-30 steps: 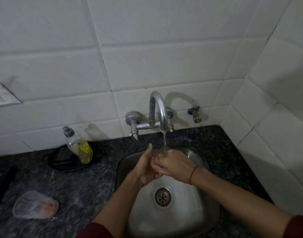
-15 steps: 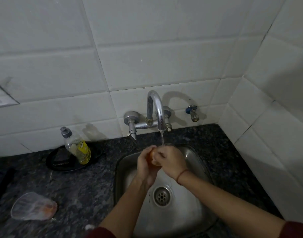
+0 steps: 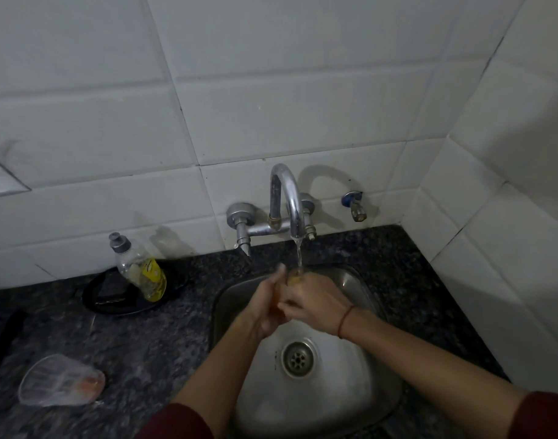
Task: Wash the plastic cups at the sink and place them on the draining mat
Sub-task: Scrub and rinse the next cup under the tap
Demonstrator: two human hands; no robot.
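Over the steel sink [image 3: 377, 403] both hands meet under the running tap [image 3: 287, 198]. My left hand [image 3: 266, 307] and my right hand [image 3: 317, 302] wrap around a small clear, orange-tinted plastic cup [image 3: 292, 278], which is mostly hidden between them. The water stream lands on the cup's top. A second clear plastic cup [image 3: 60, 381] with an orange smear lies on its side on the dark counter at the lower left, far from both hands.
A dish soap bottle [image 3: 141, 270] stands on a black round plate [image 3: 113, 301] left of the sink. A dark flat object [image 3: 5, 337] lies at the left edge. White tiled walls close the back and right. The drain [image 3: 298, 358] lies below the hands.
Both hands have stayed under the stream, turning against each other around the cup. The right hand's fingers now lie further over the left hand. The lying cup has not moved.
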